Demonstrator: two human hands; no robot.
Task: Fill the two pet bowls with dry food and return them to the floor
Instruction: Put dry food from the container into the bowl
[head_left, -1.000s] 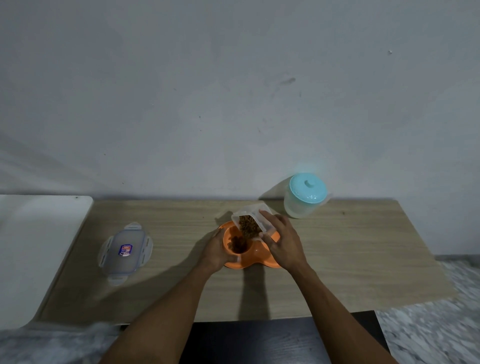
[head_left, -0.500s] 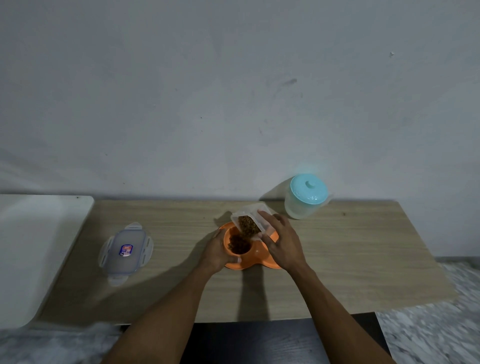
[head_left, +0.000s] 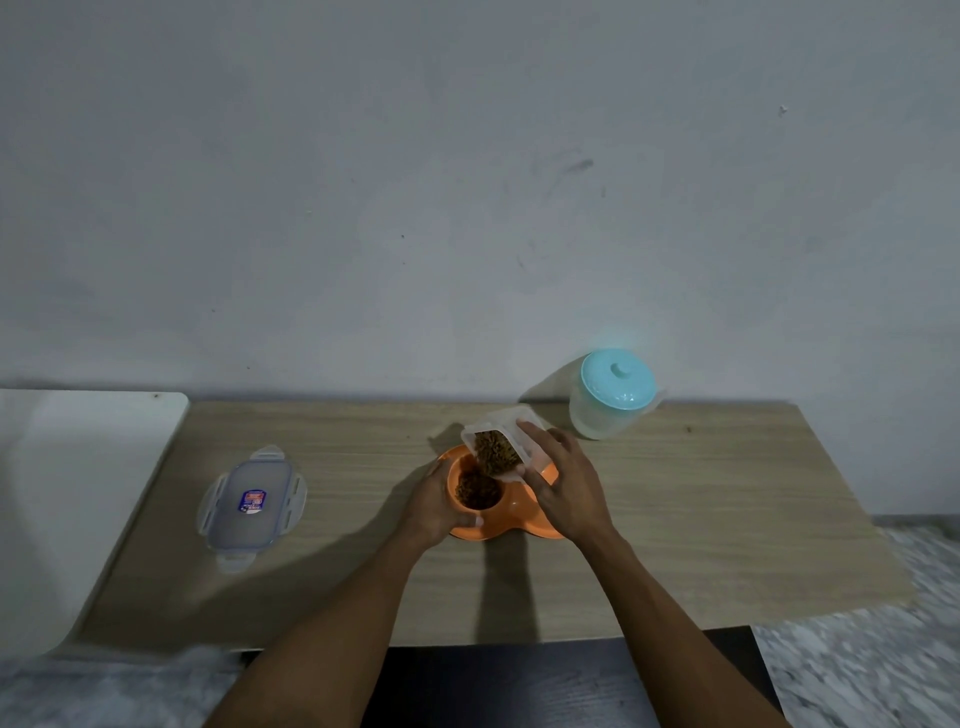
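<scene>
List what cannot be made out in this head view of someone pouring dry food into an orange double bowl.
Head view:
- Right compartment of the orange double bowl: covered by the right hand and the tilted clear container; filled or not, cannot tell.
- Label on the loose lid: too small to read.
- Contents of the jug: hidden by its frosted wall and turquoise cap.

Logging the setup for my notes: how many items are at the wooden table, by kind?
Orange double pet bowl: 1
Clear food tub, held tilted: 1
Loose snap-lock lid: 1
Teal-lidded jug: 1
Total: 4
</scene>
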